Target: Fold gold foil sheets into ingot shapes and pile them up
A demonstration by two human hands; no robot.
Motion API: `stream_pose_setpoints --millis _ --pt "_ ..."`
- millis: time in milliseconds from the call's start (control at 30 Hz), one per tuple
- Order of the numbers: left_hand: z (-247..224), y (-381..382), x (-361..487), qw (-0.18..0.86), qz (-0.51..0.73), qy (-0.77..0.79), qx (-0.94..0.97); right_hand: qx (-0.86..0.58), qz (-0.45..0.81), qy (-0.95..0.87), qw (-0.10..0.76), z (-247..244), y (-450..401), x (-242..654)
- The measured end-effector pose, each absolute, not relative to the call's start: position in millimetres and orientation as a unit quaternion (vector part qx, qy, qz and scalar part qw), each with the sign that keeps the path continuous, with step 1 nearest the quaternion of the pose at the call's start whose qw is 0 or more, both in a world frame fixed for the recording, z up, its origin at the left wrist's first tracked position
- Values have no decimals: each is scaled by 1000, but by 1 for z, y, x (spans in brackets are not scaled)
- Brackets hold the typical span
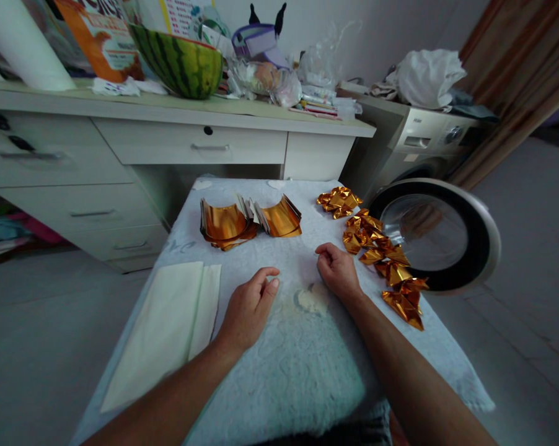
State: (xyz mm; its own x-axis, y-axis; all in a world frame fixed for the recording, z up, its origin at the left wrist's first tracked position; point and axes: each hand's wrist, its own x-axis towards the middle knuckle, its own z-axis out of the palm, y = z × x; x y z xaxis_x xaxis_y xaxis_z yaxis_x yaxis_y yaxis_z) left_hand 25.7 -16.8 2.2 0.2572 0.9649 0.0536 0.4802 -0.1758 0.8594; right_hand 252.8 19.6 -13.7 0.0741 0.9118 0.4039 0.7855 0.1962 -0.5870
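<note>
My left hand (pixel 250 306) rests on the cloth-covered table, fingers loosely curled and thumb near the index finger, with nothing visible in it. To its left lies a folded pale sheet (pixel 161 322). My right hand (pixel 338 269) also sits on the cloth, its fingers curled in and partly hidden, and no object shows in it. Beyond the hands are two curved stacks of shiny gold foil sheets, a left stack (pixel 224 222) and a right stack (pixel 280 218). Right of my right hand runs a row of folded, crumpled gold foil pieces (pixel 372 238).
A patterned light cloth (pixel 279 371) covers the table. Behind it stands a white desk (pixel 154 139) with drawers, bearing a watermelon-patterned bowl (pixel 180 65), an orange bag (pixel 105 43) and plastic bags. At the right, the open washing machine door (pixel 486 241) reaches the table's edge.
</note>
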Motion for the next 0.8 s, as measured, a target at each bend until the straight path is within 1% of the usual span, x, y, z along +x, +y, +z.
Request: stream_pose_setpoints --millis 800 --pt "4 -18 27 369 314 522 702 -631 81 -675 373 -15 21 254"
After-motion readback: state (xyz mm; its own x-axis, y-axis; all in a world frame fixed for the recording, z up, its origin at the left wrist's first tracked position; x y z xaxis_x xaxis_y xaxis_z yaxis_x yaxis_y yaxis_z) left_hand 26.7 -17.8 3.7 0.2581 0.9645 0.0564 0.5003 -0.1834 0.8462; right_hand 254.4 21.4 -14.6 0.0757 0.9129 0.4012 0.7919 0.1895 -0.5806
